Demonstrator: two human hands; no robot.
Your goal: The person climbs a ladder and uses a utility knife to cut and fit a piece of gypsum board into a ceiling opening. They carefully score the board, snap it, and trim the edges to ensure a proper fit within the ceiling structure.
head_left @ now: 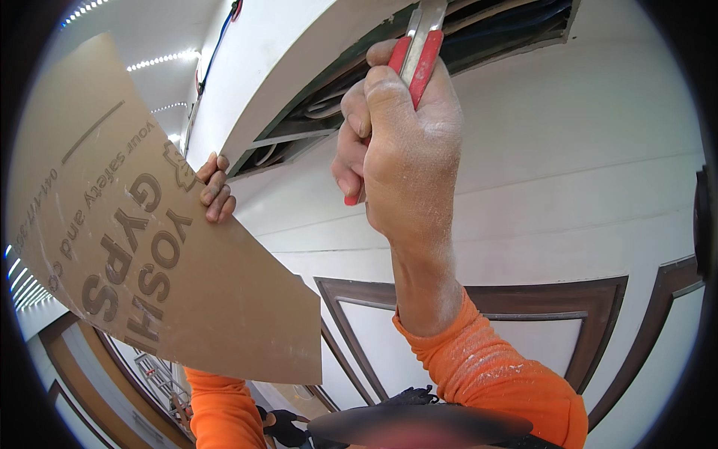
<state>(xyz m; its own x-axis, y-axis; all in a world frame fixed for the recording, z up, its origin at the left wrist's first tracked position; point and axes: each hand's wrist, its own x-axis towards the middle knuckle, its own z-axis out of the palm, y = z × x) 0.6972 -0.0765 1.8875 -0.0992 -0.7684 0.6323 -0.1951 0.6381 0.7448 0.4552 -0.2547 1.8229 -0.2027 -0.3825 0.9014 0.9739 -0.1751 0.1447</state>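
My left hand [216, 191] has its fingers curled over the right edge of a large brown printed board [247, 307], which fills much of the left side of the view. My right hand [404, 142], dusted with white powder, is closed round a red and silver utility knife [422, 63], raised high in front of an opening [314, 105] in the white ceiling. The knife points upward; its top is near the upper edge of the picture, and whether it touches anything up there I cannot tell.
A white bulkhead [254, 60] borders the opening, where dark cables show. Brown-framed white panels [471, 292] line the wall. LED strips run along the ceiling at left. Metal scaffolding [161, 382] and a person in dark clothing [284, 426] are partly visible low down.
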